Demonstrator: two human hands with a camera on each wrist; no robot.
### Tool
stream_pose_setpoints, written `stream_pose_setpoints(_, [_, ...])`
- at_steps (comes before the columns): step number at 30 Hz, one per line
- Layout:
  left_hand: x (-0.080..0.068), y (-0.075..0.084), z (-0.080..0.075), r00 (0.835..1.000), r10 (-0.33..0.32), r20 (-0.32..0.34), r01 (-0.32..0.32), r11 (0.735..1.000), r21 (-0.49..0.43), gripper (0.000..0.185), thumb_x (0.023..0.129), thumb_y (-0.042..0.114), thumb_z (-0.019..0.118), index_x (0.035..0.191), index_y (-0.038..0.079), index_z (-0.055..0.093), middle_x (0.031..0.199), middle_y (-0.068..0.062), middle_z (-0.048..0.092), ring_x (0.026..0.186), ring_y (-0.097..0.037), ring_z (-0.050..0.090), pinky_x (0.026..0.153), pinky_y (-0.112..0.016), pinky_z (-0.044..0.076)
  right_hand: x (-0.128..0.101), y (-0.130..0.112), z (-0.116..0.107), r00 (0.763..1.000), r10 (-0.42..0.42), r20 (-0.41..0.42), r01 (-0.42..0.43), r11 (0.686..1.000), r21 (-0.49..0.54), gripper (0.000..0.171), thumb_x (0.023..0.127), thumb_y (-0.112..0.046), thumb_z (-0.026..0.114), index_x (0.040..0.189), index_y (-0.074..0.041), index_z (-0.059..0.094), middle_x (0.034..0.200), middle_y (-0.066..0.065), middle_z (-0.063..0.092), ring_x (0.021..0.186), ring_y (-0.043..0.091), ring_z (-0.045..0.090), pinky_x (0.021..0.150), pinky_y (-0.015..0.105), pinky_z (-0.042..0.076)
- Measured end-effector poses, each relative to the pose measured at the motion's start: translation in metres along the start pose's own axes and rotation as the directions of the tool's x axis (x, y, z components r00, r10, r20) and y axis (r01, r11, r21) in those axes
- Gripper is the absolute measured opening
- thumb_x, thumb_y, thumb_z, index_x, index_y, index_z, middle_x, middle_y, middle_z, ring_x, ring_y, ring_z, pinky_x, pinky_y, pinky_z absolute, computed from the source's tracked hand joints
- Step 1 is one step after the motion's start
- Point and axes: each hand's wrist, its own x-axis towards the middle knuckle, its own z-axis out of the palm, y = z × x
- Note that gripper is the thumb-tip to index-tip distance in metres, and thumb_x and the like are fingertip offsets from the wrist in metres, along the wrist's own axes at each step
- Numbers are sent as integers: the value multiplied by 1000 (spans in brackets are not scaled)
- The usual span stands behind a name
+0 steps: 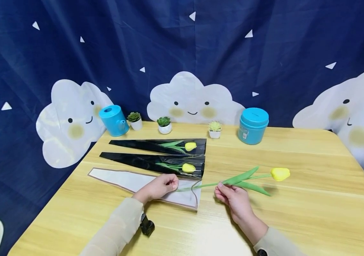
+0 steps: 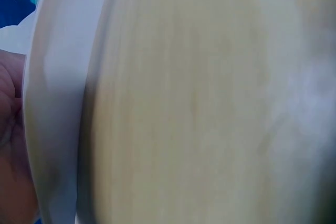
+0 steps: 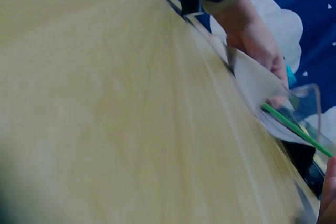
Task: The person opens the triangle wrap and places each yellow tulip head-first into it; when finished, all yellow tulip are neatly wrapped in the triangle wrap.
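1. Right hand (image 1: 234,199) pinches the stem of the loose tulip (image 1: 279,173), bloom toward 2 o'clock.
2. Left hand (image 1: 161,186) pinches open the mouth of the white sleeve (image 1: 121,179); the stem tip has just entered it.
3. Two black sleeves (image 1: 156,146) at 12 o'clock already hold tulips; one remains.
4. Wooden bench (image 1: 313,213); blue cloud-printed backdrop (image 1: 182,42).

Two black sleeves (image 1: 156,145) (image 1: 153,161) lie side by side on the bench (image 1: 297,220), a yellow tulip in each. Along the far edge: blue watering can (image 1: 114,120), three small potted plants (image 1: 135,121) (image 1: 164,125) (image 1: 215,129), teal canister (image 1: 253,125). Dark blue cloud-print backdrop (image 1: 182,46) behind.
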Motion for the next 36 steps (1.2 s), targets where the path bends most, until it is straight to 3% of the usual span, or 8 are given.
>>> stream_pose_setpoints(4, [-3,11,-1,1000,1,-2,-2,1000,-9,10,90,3,54,81,1,52,72,0,43,67,-11,41,64,-23,34,-3,4,10,1000,-3,-25,3,1000,-14,15,89,-1,57,98,11,55,67,1,65,62,8,64,62,21,53])
stream_pose_setpoints(13, [0,0,-1,1000,11,-10,-11,999,-30,11,89,4,56,79,4,52,70,2,42,65,-10,41,63,-22,34,-14,15,27,998,55,15,-52,990,-131,22,88,0,56,101,17,58,69,8,66,60,11,64,59,24,53])
stream_pose_setpoints(25, [0,0,1,1000,2,-9,-2,1000,-21,11,88,4,57,79,4,51,69,2,41,65,-10,41,62,-23,34,-13,7,19,999,45,9,-43,989,-140,21,89,-3,56,101,14,58,73,10,66,62,12,65,62,25,54])
stream_pose_setpoints(31, [0,-1,1,1000,-1,-11,1,1000,-26,12,88,3,56,79,4,51,69,2,41,65,-10,41,63,-23,34,-8,-11,5,988,70,136,-38,974,-224,26,92,-5,54,109,15,54,79,8,66,69,11,65,67,24,53])
stream_pose_setpoints(36, [-1,0,2,1000,-3,-18,3,1000,-14,10,89,4,56,80,3,51,70,2,41,65,-10,40,63,-22,34,-5,-21,-8,973,42,226,29,953,-301,32,91,-5,55,113,17,50,82,8,67,73,11,65,69,24,53])
